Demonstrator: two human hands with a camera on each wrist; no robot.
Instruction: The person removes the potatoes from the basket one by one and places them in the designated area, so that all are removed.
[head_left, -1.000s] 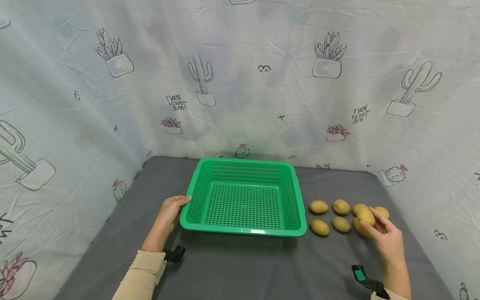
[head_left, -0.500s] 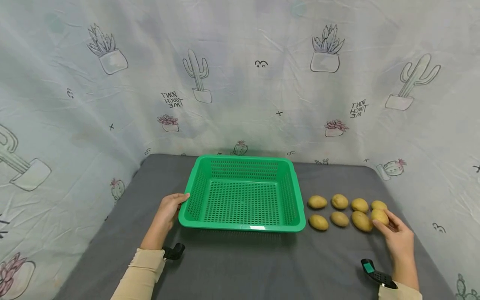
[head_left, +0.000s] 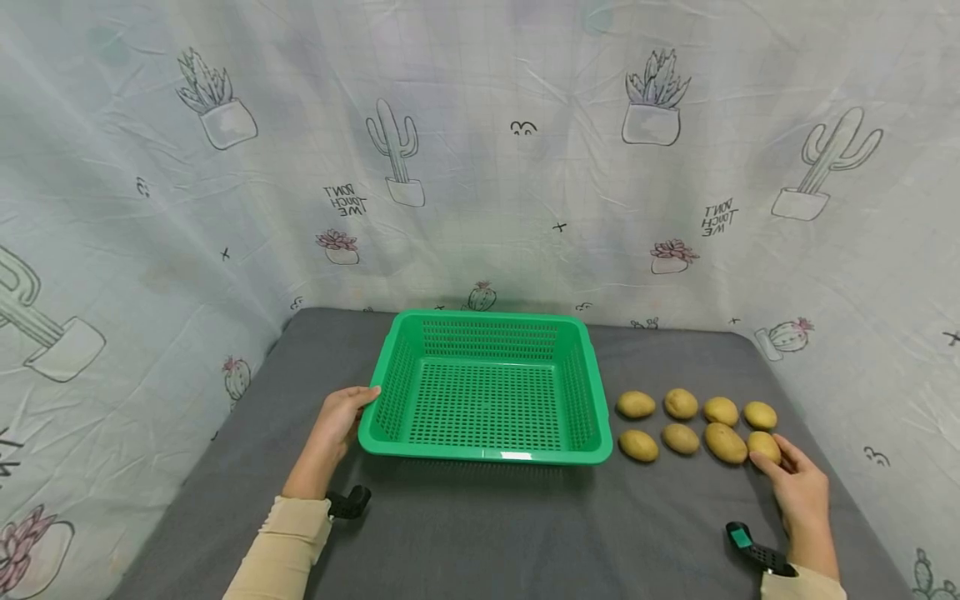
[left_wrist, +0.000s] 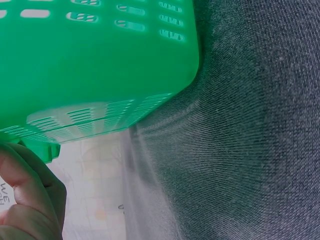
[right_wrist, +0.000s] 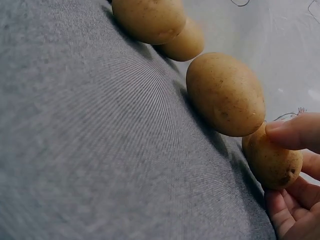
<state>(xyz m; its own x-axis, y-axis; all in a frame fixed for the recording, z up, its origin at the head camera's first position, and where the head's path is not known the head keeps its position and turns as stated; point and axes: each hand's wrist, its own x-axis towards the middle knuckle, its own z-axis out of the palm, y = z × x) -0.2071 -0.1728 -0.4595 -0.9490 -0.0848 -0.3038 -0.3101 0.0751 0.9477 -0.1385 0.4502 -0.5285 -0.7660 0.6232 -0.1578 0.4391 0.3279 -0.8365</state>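
A green plastic basket [head_left: 483, 456] with slotted walls and floor stands in the middle of the table, nothing inside it. My left hand [head_left: 341, 421] grips its left rim, thumb on top and fingers curled beneath, as the left wrist view also shows beside the basket wall [left_wrist: 90, 75]. At the right, my right hand [head_left: 801, 487] pinches a small yellow potato [head_left: 763, 447] between thumb and fingers, at the near right end of two rows of potatoes. In the right wrist view that potato [right_wrist: 272, 157] sits at the cloth, close to a larger potato [right_wrist: 225, 95].
Several more potatoes lie in two rows right of the basket, among them a far-row potato [head_left: 760, 415] and a near-row potato [head_left: 638, 446]. Grey cloth [head_left: 525, 533] covers the table. A printed curtain [head_left: 480, 167] hangs behind and along both sides.
My right hand has carried the small potato rightward from above the other potatoes and lowered it to the near row's right end. The left hand keeps its hold on the rim.
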